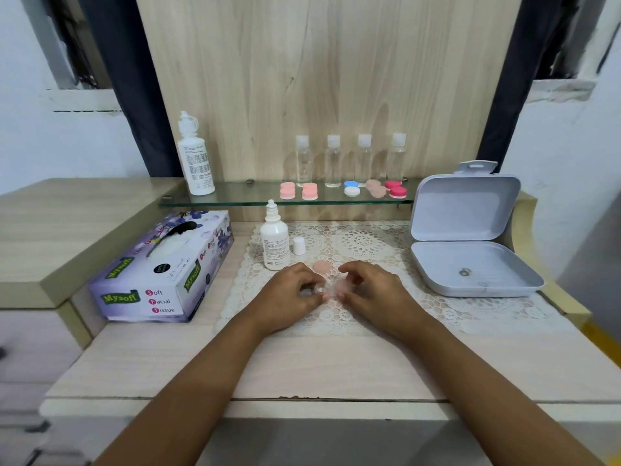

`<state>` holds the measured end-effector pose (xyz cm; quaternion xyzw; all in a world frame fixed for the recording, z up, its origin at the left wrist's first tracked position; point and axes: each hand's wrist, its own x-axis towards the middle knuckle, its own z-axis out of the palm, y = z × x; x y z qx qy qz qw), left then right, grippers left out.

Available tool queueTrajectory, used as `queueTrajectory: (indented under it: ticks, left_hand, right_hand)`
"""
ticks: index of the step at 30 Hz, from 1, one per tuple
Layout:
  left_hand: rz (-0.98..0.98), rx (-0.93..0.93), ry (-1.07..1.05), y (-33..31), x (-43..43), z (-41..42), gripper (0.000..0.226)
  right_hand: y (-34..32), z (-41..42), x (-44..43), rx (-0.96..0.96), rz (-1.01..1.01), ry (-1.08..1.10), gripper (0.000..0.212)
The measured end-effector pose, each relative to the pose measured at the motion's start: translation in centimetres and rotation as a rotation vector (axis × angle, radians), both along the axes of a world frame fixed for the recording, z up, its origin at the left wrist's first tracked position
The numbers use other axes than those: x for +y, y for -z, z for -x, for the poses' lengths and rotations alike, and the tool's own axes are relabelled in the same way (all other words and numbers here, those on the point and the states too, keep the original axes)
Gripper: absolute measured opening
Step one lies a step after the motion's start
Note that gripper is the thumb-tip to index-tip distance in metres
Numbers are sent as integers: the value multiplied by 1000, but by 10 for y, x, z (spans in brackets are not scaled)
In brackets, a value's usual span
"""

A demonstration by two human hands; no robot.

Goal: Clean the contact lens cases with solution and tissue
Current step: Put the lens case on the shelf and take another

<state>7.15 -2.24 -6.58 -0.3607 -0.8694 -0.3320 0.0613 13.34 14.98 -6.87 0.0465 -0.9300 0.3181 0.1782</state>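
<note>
A translucent contact lens case (331, 290) lies low over the lace mat (369, 243), between both hands. My left hand (289, 294) pinches its left end. My right hand (369, 287) pinches a peach cap on its right end. A loose peach cap (321, 266) lies on the mat just behind the hands. The small solution bottle (275, 243) stands uncapped at the mat's left, with its white cap (299, 245) beside it. The purple tissue box (164, 267) lies further left.
A glass shelf (235, 198) at the back carries a tall white bottle (195, 156), several clear bottles (332, 161) and several coloured lens cases (309, 191). An open grey plastic box (470, 243) sits on the right. The desk's front edge runs below my forearms.
</note>
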Motion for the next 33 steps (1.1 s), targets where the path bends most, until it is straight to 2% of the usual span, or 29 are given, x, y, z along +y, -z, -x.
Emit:
queueTrajectory:
  ticks: [4, 7, 11, 13, 19, 23, 29, 33]
  left_hand:
    - [0, -7, -5, 0, 1, 0, 28]
    - [12, -4, -9, 0, 1, 0, 28]
    - [12, -4, -6, 0, 0, 0, 29]
    - [7, -9, -9, 0, 0, 0, 29]
    - [6, -10, -13, 0, 0, 0, 29]
    - [8, 3, -3, -1, 1, -1, 26]
    - [21, 8, -1, -1, 0, -1, 26]
    - [17, 1, 0, -1, 1, 0, 25]
  right_hand:
    - [1, -2, 1, -4, 6, -29, 41]
    - [1, -1, -1, -9, 1, 4, 54]
    - [-1, 0, 0, -22, 26, 46, 33]
    - [-1, -1, 1, -20, 19, 18, 28]
    - [2, 0, 0, 8, 29, 5, 42]
    - [1, 0, 1, 4, 18, 2, 36]
    - [3, 0, 0, 32, 3, 10, 51]
    - [2, 2, 1, 13, 26, -1, 42]
